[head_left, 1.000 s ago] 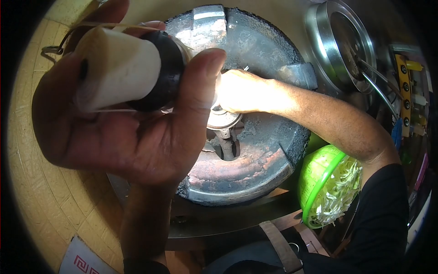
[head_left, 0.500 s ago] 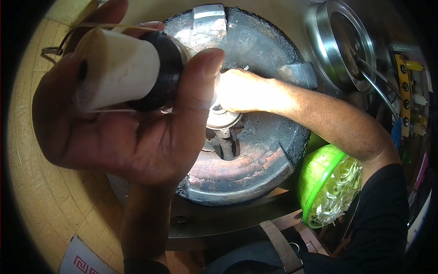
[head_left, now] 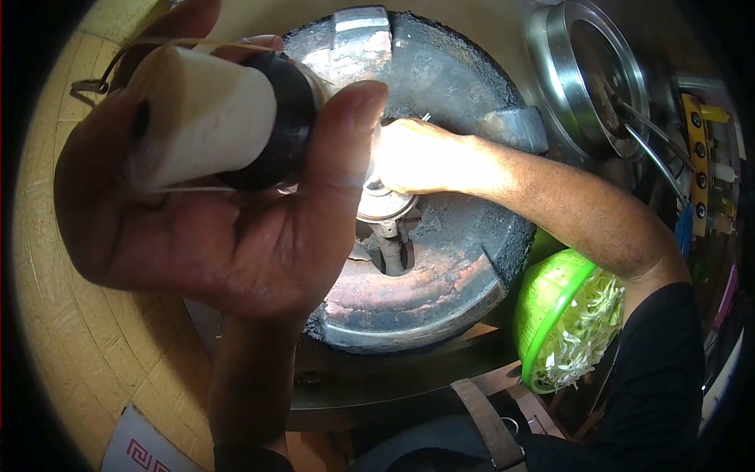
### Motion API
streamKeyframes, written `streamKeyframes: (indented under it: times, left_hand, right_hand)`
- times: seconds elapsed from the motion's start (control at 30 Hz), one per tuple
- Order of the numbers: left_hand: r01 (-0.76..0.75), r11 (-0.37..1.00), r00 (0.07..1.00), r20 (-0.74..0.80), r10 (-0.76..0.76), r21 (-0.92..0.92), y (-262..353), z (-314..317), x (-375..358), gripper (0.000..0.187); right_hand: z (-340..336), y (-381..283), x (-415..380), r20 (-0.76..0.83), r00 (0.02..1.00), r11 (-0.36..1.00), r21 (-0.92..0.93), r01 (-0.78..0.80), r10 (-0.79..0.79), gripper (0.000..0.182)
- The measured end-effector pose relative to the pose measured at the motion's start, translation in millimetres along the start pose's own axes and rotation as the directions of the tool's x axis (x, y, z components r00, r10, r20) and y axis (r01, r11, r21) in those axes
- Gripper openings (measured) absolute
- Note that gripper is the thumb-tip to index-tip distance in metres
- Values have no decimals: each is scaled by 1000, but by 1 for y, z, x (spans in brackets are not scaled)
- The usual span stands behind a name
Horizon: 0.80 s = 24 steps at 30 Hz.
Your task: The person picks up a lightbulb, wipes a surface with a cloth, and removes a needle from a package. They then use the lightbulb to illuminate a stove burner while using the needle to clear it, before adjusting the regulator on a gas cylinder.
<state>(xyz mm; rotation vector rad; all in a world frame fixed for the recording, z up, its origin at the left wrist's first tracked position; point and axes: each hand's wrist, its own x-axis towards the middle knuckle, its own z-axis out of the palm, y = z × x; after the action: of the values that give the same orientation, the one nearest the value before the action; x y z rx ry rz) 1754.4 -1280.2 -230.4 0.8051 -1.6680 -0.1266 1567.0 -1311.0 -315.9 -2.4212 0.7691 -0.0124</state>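
Close to the camera, my left hand is closed round a lamp with a white body and a black collar. Its light falls to the right. My right hand, glaring white in the beam, is curled over the round burner in the middle of a sooty stove ring. My left thumb and the glare hide its fingertips, so what they grip cannot be made out. A thin bright tip sticks out just above that hand.
A green colander of shredded cabbage stands below my right forearm. At the upper right is a steel pot with long-handled utensils. Yellow tiles line the left side. A yellow strip with knobs is far right.
Hardly anything differs. My left hand and the lamp have shifted very slightly; my right hand stays at the burner.
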Motion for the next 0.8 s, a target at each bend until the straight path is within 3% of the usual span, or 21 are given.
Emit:
streamKeyframes:
  times: [0.03,0.1,0.8]
  left_hand:
    - [-5,1000,1000,-18,5,-12,0,1,0,64]
    - [-2,1000,1000,-11,2,-7,0,0,0,65]
    - [5,997,999,-43,-8,-80,0,2,1,56]
  right_hand:
    - [-5,-4,2,0,1000,1000,0,0,0,11]
    - [-19,-16,8,294,937,980,-126,-157,188,40]
    - [-23,-19,8,323,922,977,-99,-189,211,44]
